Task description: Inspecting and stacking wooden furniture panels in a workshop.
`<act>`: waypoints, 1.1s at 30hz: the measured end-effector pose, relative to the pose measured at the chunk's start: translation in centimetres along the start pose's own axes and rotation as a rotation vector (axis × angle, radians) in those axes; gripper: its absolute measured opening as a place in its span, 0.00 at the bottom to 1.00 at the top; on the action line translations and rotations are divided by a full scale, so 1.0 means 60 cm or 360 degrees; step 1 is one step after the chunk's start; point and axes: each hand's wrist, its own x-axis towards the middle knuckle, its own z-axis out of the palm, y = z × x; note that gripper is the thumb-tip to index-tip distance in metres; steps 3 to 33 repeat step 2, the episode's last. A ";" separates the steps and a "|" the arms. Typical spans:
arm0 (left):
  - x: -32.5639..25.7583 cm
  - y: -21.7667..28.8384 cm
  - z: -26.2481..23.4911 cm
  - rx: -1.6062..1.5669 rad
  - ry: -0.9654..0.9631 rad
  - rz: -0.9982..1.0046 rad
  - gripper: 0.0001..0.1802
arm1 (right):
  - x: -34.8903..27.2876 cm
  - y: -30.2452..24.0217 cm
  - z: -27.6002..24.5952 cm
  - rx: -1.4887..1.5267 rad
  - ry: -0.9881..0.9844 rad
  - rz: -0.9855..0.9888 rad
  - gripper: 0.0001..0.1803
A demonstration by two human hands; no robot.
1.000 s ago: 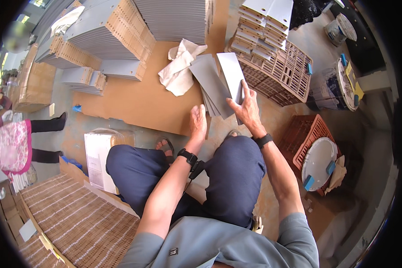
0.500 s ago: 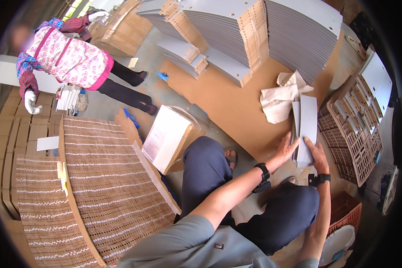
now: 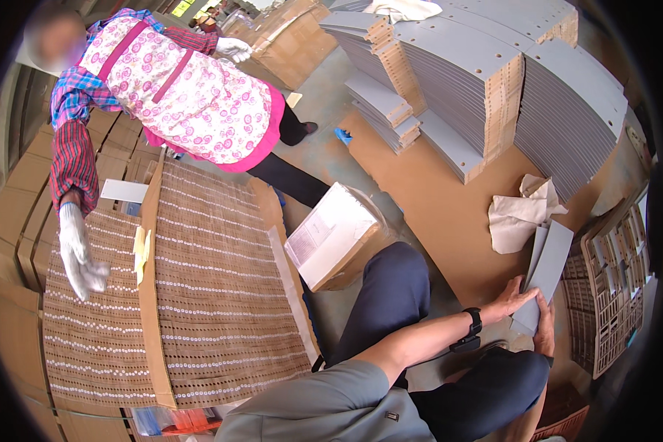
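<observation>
Several thin grey boards (image 3: 551, 269), slightly fanned, stand tilted between my two hands at the right. My left hand (image 3: 510, 299) grips their left edge near the lower end, thumb toward the front. Wrapped round the lower right edge is my right hand (image 3: 544, 328), partly hidden by the boards. A crumpled cream cloth (image 3: 519, 221) lies just beyond the boards, on a brown cardboard sheet (image 3: 420, 202).
Tall stacks of grey boards (image 3: 449, 44) stand at the back right. A plastic crate (image 3: 604, 295) with panels is at my right. A taped carton (image 3: 331, 239) stands by my knee, left of it perforated brown strips (image 3: 221, 295). A person in a floral apron (image 3: 184, 96) with white gloves stands left.
My view has swung left, so things sit further right. The person has come nearer, one glove now over the perforated strips. My hands have drawn closer together on the boards.
</observation>
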 end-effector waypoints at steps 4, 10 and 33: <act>-0.001 0.000 0.011 -0.0050 -0.0053 -0.0014 0.60 | -0.004 0.012 -0.023 0.0100 -0.0126 -0.0073 0.46; -0.001 0.000 0.011 -0.0050 -0.0053 -0.0014 0.60 | -0.004 0.012 -0.023 0.0100 -0.0126 -0.0073 0.46; -0.001 0.000 0.011 -0.0050 -0.0053 -0.0014 0.60 | -0.004 0.012 -0.023 0.0100 -0.0126 -0.0073 0.46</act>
